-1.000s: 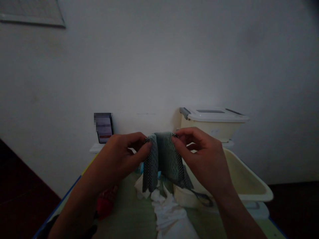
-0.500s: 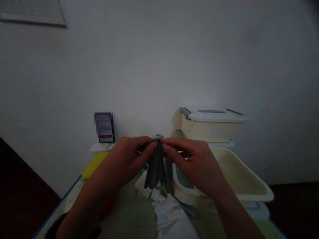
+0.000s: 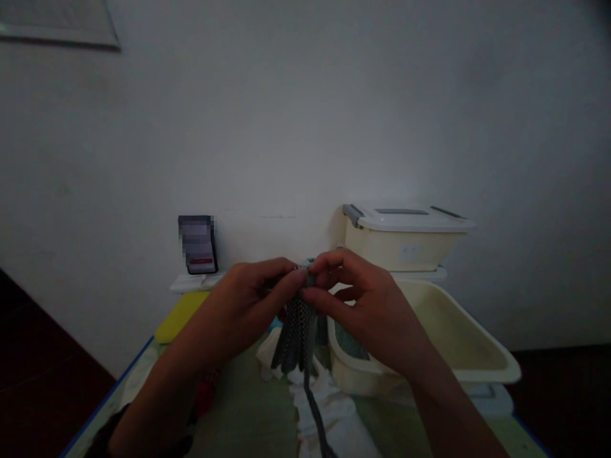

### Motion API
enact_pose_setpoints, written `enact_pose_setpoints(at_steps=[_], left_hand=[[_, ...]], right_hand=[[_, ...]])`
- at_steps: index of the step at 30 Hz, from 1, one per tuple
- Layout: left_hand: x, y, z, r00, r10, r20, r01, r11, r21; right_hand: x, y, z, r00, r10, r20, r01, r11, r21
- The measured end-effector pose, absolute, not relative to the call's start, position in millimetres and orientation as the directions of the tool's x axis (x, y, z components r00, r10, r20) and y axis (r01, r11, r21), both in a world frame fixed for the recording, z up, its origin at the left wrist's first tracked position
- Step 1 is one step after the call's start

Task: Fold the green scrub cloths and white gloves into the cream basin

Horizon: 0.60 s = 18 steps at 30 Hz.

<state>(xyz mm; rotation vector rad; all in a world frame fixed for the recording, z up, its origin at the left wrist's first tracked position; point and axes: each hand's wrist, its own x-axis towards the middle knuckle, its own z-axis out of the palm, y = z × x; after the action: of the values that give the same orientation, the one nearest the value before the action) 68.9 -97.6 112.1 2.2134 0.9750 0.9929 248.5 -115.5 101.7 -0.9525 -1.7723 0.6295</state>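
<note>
Pinched at its top between both hands is a dark patterned fabric [image 3: 296, 331], gathered in folds that fan out downward. A small pale green-blue bit [image 3: 307, 262] shows at its upper end, partly behind the fingers. My left hand [image 3: 260, 289] is closed on the fabric's left side, thumb and forefinger together. From the right, my right hand [image 3: 358, 289] grips the same gathered top with thumb and fingers. One long dark strip [image 3: 315, 407] hangs from the bunch over a crumpled white cloth [image 3: 341, 407] on the table.
An off-white tub [image 3: 458, 331] with patterned fabric inside stands at right. Behind it is a lidded storage box [image 3: 391, 242]. A phone [image 3: 200, 245] leans near the wall at left, above a yellow item [image 3: 181, 317]. Something red [image 3: 206, 391] lies beside my left forearm.
My right hand's fingers have shifted up and over the top of the bunch. The folds hang a little differently, and a long dark strip now dangles over the white cloth.
</note>
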Motion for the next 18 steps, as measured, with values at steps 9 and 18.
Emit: enact_pose_setpoints(at_steps=[9, 18], left_hand=[[68, -88, 107, 0.145, 0.928, 0.343, -0.214, -0.309, 0.927], [64, -79, 104, 0.032, 0.961, 0.274, -0.067, -0.272, 0.960]], right_hand=[[260, -102, 97, -0.141, 0.911, 0.388, 0.099, 0.403, -0.910], [261, -102, 102, -0.117, 0.958, 0.263, -0.195, 0.238, -0.952]])
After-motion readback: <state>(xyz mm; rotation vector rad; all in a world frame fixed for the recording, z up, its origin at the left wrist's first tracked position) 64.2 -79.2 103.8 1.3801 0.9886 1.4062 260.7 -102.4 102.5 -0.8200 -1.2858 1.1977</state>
